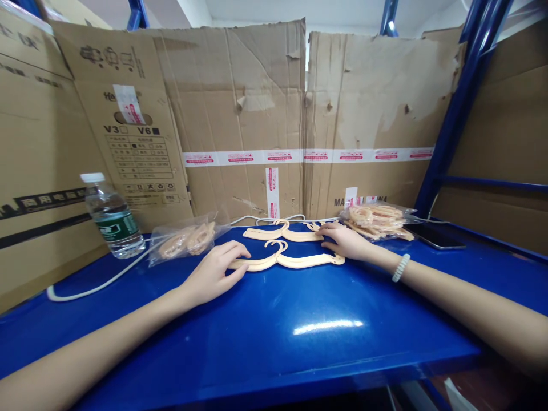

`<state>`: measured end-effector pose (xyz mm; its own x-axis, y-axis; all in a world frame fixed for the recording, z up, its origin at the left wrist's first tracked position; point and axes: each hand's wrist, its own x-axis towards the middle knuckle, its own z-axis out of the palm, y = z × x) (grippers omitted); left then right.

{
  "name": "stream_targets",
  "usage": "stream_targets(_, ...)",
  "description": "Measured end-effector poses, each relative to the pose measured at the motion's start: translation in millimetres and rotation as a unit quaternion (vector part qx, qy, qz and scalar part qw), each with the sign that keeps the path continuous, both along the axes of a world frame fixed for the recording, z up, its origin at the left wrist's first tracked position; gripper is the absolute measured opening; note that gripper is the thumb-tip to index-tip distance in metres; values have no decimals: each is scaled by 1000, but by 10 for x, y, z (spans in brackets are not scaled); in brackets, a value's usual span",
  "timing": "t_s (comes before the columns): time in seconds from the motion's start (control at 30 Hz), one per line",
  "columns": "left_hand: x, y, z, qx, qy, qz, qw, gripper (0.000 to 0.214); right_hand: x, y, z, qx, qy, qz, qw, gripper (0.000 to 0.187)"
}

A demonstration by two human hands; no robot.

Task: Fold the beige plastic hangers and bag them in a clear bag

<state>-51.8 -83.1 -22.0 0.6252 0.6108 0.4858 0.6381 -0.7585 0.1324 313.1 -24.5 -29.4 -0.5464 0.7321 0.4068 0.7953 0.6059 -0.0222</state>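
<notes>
Two cream plastic hangers lie on the blue shelf top (299,331). The near hanger (286,261) lies between my hands. The far hanger (282,233) lies just behind it. My left hand (216,271) rests with its fingers spread on the near hanger's left arm. My right hand (345,240) lies on the right ends of the hangers, fingers bent and pressing down. A white bead bracelet (401,267) circles my right wrist.
A clear bag of cream parts (188,240) lies left of the hangers, another bag (377,220) at the right. A water bottle (112,217) stands at the left, by a white cable (98,285). A dark phone (434,235) lies at the right. Cardboard boxes (240,114) wall the back.
</notes>
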Motion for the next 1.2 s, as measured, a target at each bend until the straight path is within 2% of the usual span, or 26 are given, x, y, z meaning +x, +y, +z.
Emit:
stream_targets(0.23, 2, -19, 7, 12, -5, -5, 1000, 16, -25, 4, -6, -2, 39, 5, 999, 8)
stream_targets(0.37, 3, -28, 6, 17, -9, -5, 1000, 16, -39, -6, 12, -28, 83, 7, 996, 3)
stream_targets(0.5, 1, -28, 8, 23, -7, -7, 1000, 17, -35, -37, 35, -70, 150, 13, 986, 7)
stream_targets(0.67, -4, -43, 37, 35, -16, -10, 999, 17, 27, -80, 94, -79, 241, 7, 967, 18)
stream_targets(0.73, -2, -61, 57, 49, -29, -10, 998, 17, 56, -126, 137, -105, 295, 10, 950, 25)
stream_targets(0.87, 29, -124, 108, 101, -74, 9, 992, 25, 65, -305, 261, -178, 408, 26, 895, 40)
stream_targets(0.93, 55, -161, 128, 134, -97, 28, 986, 33, 30, -411, 322, -184, 415, 34, 890, 40)
stream_targets(1.0, 78, -193, 134, 151, -112, 38, 981, 39, -29, -499, 358, -182, 400, 48, 897, 37)
stream_targets(1.07, 91, -214, 121, 135, -116, 27, 984, 39, -100, -557, 351, -184, 378, 66, 905, 35)
stream_targets(1.2, 99, -220, 54, 15, -98, -23, 995, 30, -206, -587, 247, -209, 347, 110, 908, 35)
